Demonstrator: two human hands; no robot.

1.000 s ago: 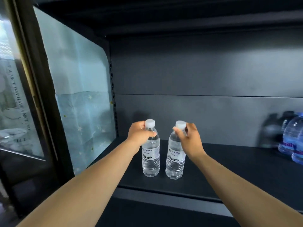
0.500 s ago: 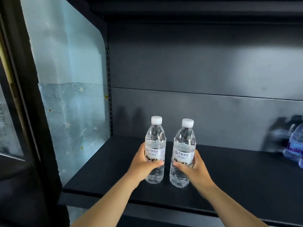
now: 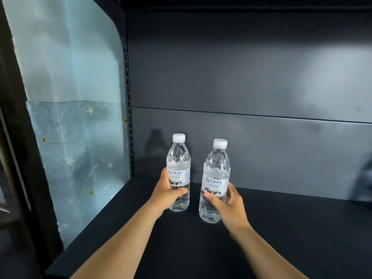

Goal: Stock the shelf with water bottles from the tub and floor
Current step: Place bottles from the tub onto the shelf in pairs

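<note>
Two clear water bottles with white caps and white labels stand upright on the dark shelf [image 3: 281, 228]. My left hand [image 3: 164, 195] wraps around the lower body of the left bottle [image 3: 178, 164]. My right hand [image 3: 229, 204] grips the right bottle [image 3: 216, 174] at its label; this bottle leans slightly right. The bottles are a short gap apart, the left one deeper in the shelf. Whether their bases touch the shelf I cannot tell. The tub and floor are out of view.
A grey back panel [image 3: 251, 77] closes the shelf behind the bottles. A pale blue star-patterned sheet [image 3: 76, 137] covers the left side wall. A blurred dark shape [image 3: 364, 182] sits at the far right edge. A dark door frame [image 3: 14, 137] stands at the left.
Both hands slid from the bottle caps down to the bodies. The bottles have moved deeper into the shelf and slightly apart, the left one farther back.
</note>
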